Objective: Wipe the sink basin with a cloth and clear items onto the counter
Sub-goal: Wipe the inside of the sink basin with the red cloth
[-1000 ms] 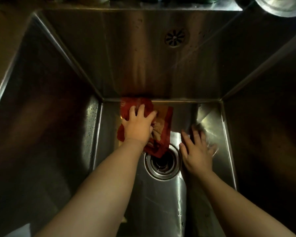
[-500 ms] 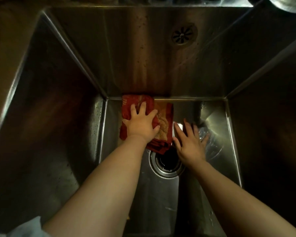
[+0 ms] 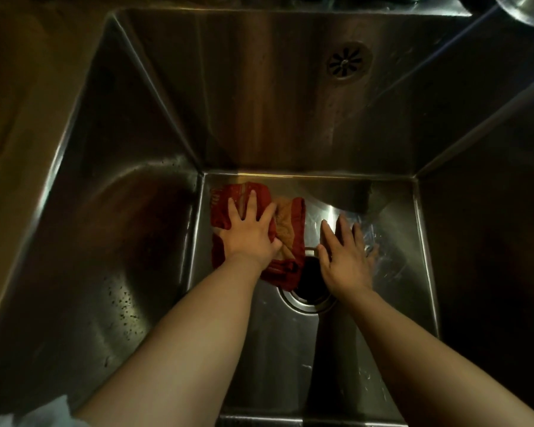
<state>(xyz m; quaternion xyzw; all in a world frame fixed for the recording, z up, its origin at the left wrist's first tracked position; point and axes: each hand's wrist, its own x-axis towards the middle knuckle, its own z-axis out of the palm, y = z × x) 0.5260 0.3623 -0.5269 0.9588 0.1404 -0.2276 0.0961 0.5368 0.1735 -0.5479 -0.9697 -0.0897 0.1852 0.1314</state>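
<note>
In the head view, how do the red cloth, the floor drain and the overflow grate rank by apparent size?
1. red cloth
2. floor drain, partly hidden by the cloth and the right hand
3. overflow grate, slightly smaller, though nearer the camera

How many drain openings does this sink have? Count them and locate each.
2. An overflow grille sits high on the back wall; the main drain is in the basin floor, partly overlapped by the red cloth and the right hand.
</note>
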